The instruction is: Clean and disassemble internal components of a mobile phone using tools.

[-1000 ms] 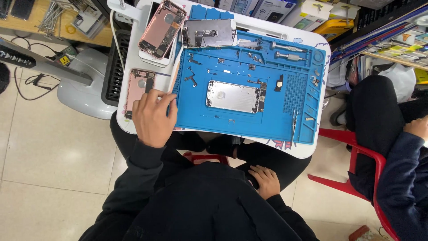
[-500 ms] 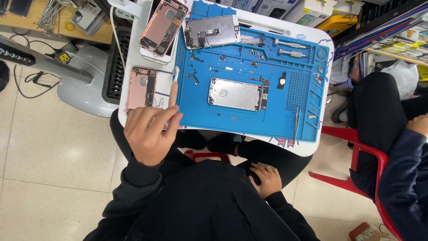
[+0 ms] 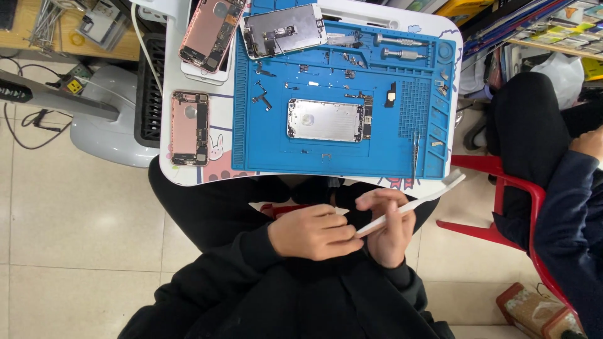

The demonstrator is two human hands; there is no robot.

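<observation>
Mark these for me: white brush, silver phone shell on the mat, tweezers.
white brush (image 3: 414, 204), head view, middle of the handle.
silver phone shell (image 3: 323, 120), head view, centre of the back plate.
tweezers (image 3: 415, 154), head view, mid-length of the arms.

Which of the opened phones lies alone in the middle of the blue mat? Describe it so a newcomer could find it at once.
Start at the blue mat on the small white table. Near the mat's centre lies a silver phone shell, long side running left to right, with tiny loose parts around it. The rose-pink phones lie off the mat to the left, and the other silver piece overlaps the mat's top edge.
</observation>
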